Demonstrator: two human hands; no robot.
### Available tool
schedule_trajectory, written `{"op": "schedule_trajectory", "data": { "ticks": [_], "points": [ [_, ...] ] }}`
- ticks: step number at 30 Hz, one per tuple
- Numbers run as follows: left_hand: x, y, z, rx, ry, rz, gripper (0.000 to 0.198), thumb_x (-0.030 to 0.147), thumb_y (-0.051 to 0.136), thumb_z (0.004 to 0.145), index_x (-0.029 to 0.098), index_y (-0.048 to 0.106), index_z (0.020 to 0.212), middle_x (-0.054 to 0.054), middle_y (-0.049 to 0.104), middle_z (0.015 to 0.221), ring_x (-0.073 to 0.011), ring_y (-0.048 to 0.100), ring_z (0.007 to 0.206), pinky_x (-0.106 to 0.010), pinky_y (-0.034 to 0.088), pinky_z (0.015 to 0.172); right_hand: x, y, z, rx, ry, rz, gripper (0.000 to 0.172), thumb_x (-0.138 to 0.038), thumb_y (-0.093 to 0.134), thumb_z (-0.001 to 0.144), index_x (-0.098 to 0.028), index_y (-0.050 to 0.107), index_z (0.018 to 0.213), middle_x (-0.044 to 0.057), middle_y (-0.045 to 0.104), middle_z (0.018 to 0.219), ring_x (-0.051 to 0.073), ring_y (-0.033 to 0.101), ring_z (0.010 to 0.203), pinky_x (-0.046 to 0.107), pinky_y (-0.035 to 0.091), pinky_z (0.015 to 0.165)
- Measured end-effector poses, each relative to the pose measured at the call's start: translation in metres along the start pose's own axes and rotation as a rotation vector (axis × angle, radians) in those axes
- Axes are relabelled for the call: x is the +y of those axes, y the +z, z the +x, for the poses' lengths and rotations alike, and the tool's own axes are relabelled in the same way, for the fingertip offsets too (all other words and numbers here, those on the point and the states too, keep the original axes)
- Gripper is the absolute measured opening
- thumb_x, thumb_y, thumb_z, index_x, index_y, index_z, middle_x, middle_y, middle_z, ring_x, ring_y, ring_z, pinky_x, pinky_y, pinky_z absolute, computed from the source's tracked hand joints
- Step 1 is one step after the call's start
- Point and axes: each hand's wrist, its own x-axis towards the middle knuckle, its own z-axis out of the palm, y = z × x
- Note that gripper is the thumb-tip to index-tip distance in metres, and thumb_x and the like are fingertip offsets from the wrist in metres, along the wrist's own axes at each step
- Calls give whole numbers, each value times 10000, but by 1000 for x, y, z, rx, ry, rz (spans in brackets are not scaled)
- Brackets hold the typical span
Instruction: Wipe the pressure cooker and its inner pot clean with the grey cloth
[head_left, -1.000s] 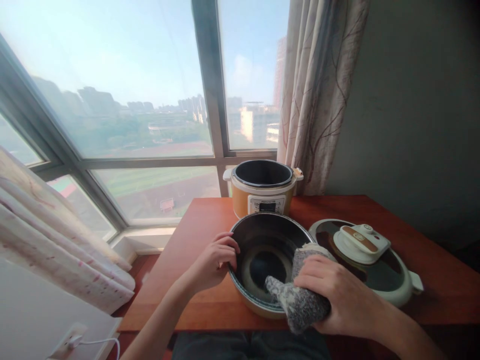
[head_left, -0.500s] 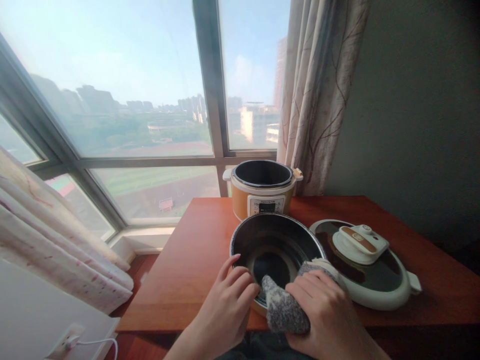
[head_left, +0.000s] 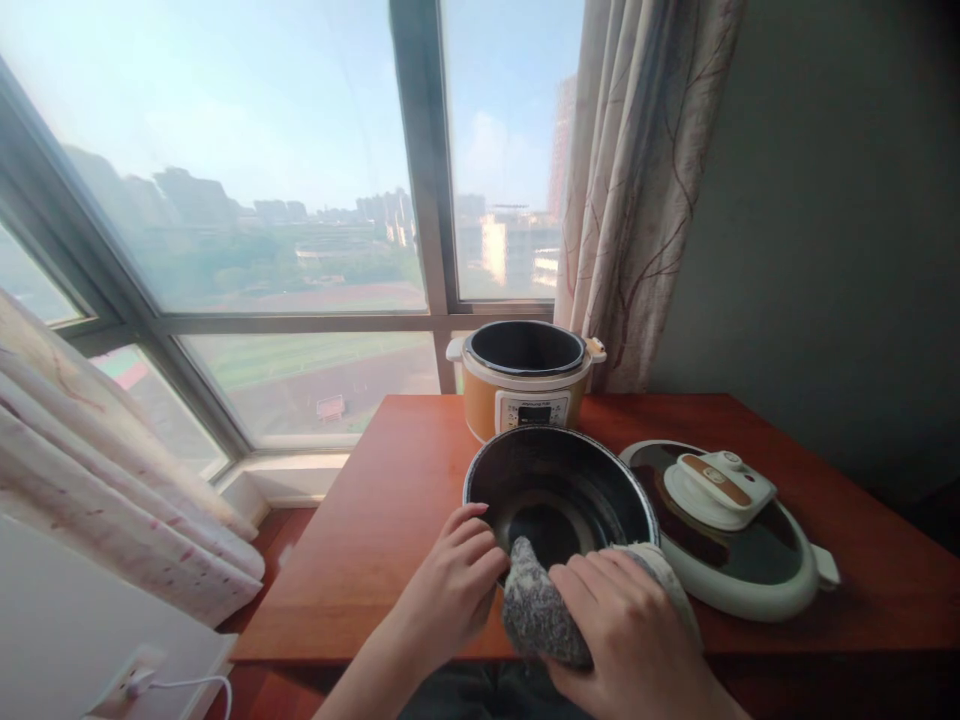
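Note:
A dark inner pot leans toward me at the table's front, its open mouth facing up and showing a shiny black inside. My left hand is closed on the pot's left rim, fingertips over the edge. My right hand grips a grey fuzzy cloth against the near right rim of the pot. Part of the cloth sticks out left of the hand, over the rim, and a paler part shows on the right. Both thumbs are mostly hidden.
Behind the pot stands an electric pressure cooker body with a control panel. To the right, its white-rimmed lid lies on the brown table. A window and curtains rise beyond; a plugged-in white cable is low left.
My right hand has moved left along the near rim with the cloth. The pot has shifted slightly to the right, and my left hand has moved a little left.

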Motion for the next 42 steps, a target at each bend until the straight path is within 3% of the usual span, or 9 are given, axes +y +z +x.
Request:
{"op": "schedule_trajectory", "data": {
  "ticks": [7, 11, 18, 23, 27, 31, 34, 37, 42],
  "points": [
    [-39, -25, 5, -112, 73, -146, 303, 61, 375, 930, 218, 610, 821, -9, 653, 768, -138, 629, 836, -406, 423, 1129, 23, -32, 10, -325, -24, 88, 340, -368, 830, 688, -252, 659, 959, -20, 683, 920, 200, 585, 882, 342, 365, 841],
    [-53, -29, 4, -117, 63, -184, 318, 56, 363, 932, 215, 621, 837, -21, 679, 806, -141, 648, 963, -417, 389, 1166, 41, -46, 15, -393, -81, 140, 337, -285, 809, 679, -247, 665, 980, -5, 696, 972, 214, 599, 965, 364, 395, 924],
    [-51, -26, 3, -80, 41, -136, 319, 33, 374, 890, 213, 627, 815, -28, 686, 792, -159, 657, 989, -426, 438, 1129, 54, -50, 17, -343, -133, 129, 331, -177, 731, 664, -242, 661, 981, -1, 698, 945, 213, 614, 948, 421, 372, 1050],
    [-38, -25, 1, -50, 47, -26, 313, 20, 400, 881, 212, 646, 914, -24, 682, 845, -164, 632, 1015, -438, 422, 1141, 46, -38, 9, -282, -49, 123, 300, -199, 762, 644, -237, 662, 924, -5, 686, 912, 213, 592, 913, 367, 403, 922],
    [-13, -21, -2, -76, 27, 34, 290, 29, 416, 880, 212, 632, 945, -23, 669, 876, -175, 611, 1027, -481, 351, 1184, 31, -20, -3, -147, -6, 60, 271, -282, 817, 647, -234, 650, 855, -10, 678, 849, 210, 578, 831, 347, 369, 835],
    [14, -9, -8, -104, 14, 3, 241, 65, 436, 842, 205, 605, 944, -37, 662, 892, -195, 609, 970, -485, 363, 1167, 8, -2, -9, 24, -18, -55, 354, -381, 872, 585, -232, 616, 779, -16, 648, 749, 202, 544, 719, 346, 327, 745],
    [27, 0, -10, -57, -14, -35, 221, 89, 463, 782, 198, 583, 933, -54, 659, 898, -215, 607, 934, -493, 389, 1139, -6, 2, -7, 45, 0, -107, 372, -386, 884, 575, -236, 602, 767, -21, 633, 724, 199, 535, 680, 345, 308, 703],
    [28, 3, -9, -16, -37, -50, 244, 74, 452, 763, 201, 575, 932, -54, 654, 876, -215, 608, 903, -491, 405, 1121, -12, 0, -2, 29, -22, -129, 384, -373, 890, 577, -234, 610, 800, -18, 657, 768, 200, 552, 696, 343, 297, 676],
    [13, -3, -6, -63, 28, -33, 224, 62, 397, 896, 208, 565, 879, -17, 651, 821, -165, 605, 860, -403, 440, 1081, -8, -3, -1, 13, -68, -101, 386, -404, 881, 619, -233, 615, 840, -25, 650, 776, 191, 557, 698, 339, 296, 658]
  ]
}}
